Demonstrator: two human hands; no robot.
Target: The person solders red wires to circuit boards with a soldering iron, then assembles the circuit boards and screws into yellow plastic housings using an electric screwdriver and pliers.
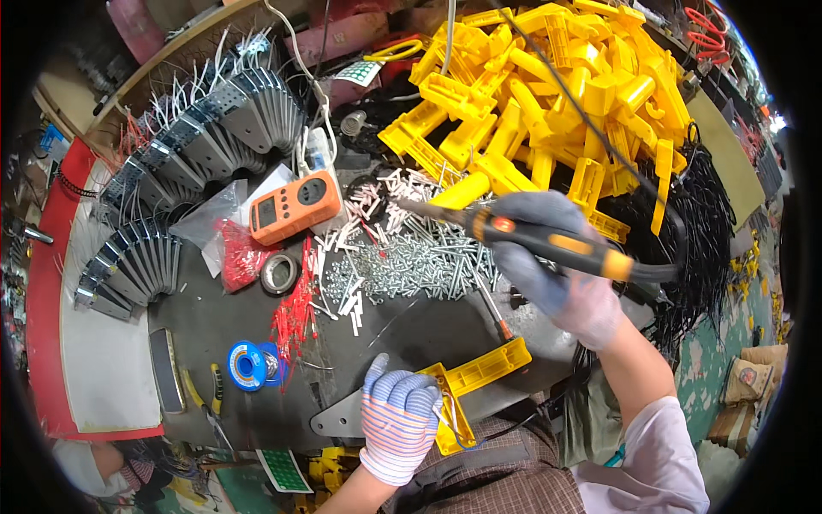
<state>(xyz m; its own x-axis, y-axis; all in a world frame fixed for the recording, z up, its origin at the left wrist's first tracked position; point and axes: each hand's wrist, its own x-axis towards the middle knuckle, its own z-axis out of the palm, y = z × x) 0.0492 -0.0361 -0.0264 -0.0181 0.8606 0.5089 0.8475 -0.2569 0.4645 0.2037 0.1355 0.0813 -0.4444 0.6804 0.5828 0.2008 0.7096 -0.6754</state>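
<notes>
My right hand (561, 248), in a grey-blue glove, is closed round a soldering iron (556, 247) with a black and yellow handle. The iron's tip points left over the pile of screws (419, 265). At the front edge of the table, my left hand (400, 420), in a striped glove, is closed at the left side of a yellow plastic housing (484, 367). A thin wire lies in the housing's hollow by my fingers. A grey metal plate (338, 417) with holes passes under the hand. What the fingertips press on is partly hidden.
A yellow heap of plastic housings (548, 103) fills the back right, beside black cables (702, 206). An orange meter (295, 207), red wires (294, 317), a blue solder spool (248, 366), pliers (210, 398) and a screwdriver (495, 308) lie around. Metal brackets (205, 128) stand back left.
</notes>
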